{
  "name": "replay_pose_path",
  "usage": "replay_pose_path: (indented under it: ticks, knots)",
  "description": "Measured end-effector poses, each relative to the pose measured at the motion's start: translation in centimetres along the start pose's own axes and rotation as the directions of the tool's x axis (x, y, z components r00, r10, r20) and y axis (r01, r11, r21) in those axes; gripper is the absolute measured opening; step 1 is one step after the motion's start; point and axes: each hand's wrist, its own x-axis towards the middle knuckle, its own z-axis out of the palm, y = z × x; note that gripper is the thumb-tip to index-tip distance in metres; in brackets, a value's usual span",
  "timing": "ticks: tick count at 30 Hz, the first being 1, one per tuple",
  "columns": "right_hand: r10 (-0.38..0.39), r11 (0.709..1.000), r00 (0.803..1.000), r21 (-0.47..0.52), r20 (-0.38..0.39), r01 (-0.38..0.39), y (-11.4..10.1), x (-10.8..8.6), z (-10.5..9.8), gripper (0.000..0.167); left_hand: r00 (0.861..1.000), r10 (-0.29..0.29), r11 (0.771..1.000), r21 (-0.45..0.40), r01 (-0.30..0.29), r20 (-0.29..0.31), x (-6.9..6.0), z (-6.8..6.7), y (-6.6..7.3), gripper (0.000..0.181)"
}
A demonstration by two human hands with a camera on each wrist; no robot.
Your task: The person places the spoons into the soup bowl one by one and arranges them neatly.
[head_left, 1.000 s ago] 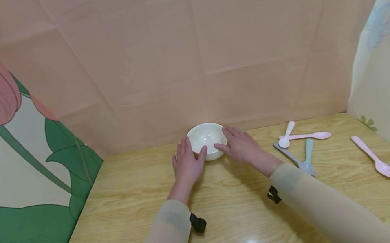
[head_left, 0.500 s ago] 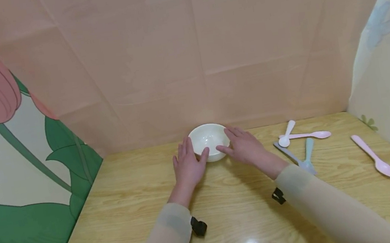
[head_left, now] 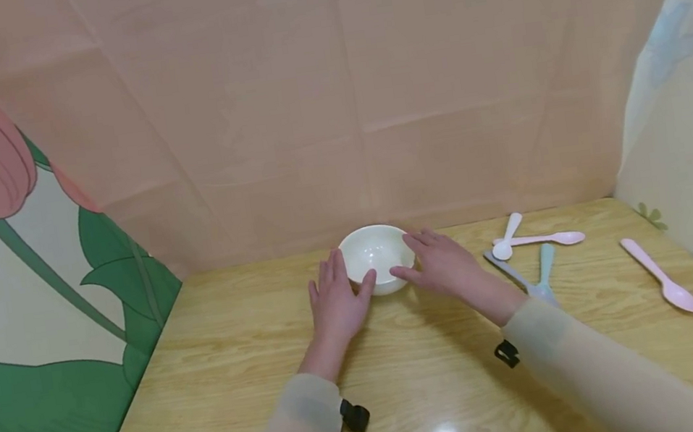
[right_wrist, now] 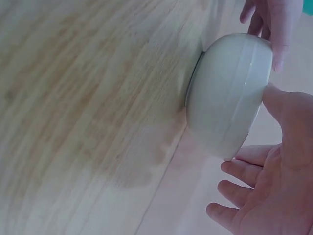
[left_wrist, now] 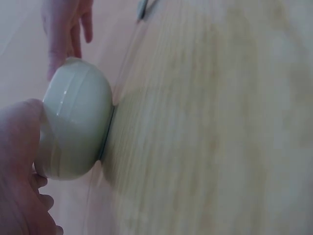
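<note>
A white bowl (head_left: 381, 255) stands upright at the back of the wooden table, against the pink backdrop. My left hand (head_left: 336, 299) holds its left side, thumb at the near rim and fingers round the outside. On the other side my right hand (head_left: 444, 266) holds the bowl in the same way. In the left wrist view the bowl (left_wrist: 76, 122) shows its smooth outer wall, base at the table surface, beside my left thumb. The right wrist view has the bowl (right_wrist: 230, 93) between both hands, the right fingers partly spread along its side.
Right of the bowl lie several utensils: a small white spoon (head_left: 503, 249) across a pink spoon (head_left: 565, 237), and a grey utensil (head_left: 508, 269) touching a teal-handled one (head_left: 546, 264). Farther right is another pink spoon (head_left: 679, 296). A pink cloth backdrop (head_left: 254, 111) rises behind.
The bowl has slid slightly toward me and to the right, with both hands moving along with it. The utensils lie as before.
</note>
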Motion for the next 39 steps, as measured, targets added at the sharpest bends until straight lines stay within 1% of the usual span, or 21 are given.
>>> replay_pose_path:
  ticks: [4, 9, 19, 25, 29, 33, 39]
  knots:
    - [0.005, 1.0, 1.0, -0.008, 0.009, -0.005, 0.0, -0.8, -0.2, 0.086, 1.0, 0.018, 1.0, -0.025, -0.018, -0.008, -0.6, 0.1, 0.2, 0.094]
    - [0.018, 0.999, 1.0, -0.033, 0.025, -0.017, -0.1, -1.8, -0.3, 0.087, 0.999, 0.04, 0.999, -0.036, -0.04, -0.007, -1.4, 0.1, 0.4, 0.095]
    - [0.009, 0.999, 1.0, -0.05, 0.009, -0.008, -0.5, -4.0, -1.2, 0.085, 0.997, 0.074, 0.996, -0.058, -0.074, 0.003, -2.8, -0.4, 1.0, 0.098]
    - [-0.004, 0.997, 1.0, -0.072, -0.027, 0.002, -0.5, -5.6, -1.4, 0.083, 0.995, 0.103, 0.992, -0.08, -0.102, 0.009, -3.6, -0.7, 1.4, 0.101]
    - [-0.013, 0.996, 0.998, -0.087, -0.054, 0.008, -0.8, -6.6, -1.5, 0.082, 0.994, 0.104, 0.991, -0.093, -0.101, 0.032, -3.8, -0.7, 1.5, 0.103]
    - [0.003, 0.996, 0.998, -0.088, -0.064, -0.009, -1.1, -7.4, -1.7, 0.082, 0.993, 0.103, 0.986, -0.135, -0.096, 0.051, -4.0, -0.6, 1.3, 0.105]
    - [0.023, 0.995, 0.997, -0.091, -0.069, -0.029, -1.2, -8.1, -1.6, 0.083, 0.992, 0.102, 0.969, -0.233, -0.083, 0.07, -4.4, -0.9, 1.3, 0.105]
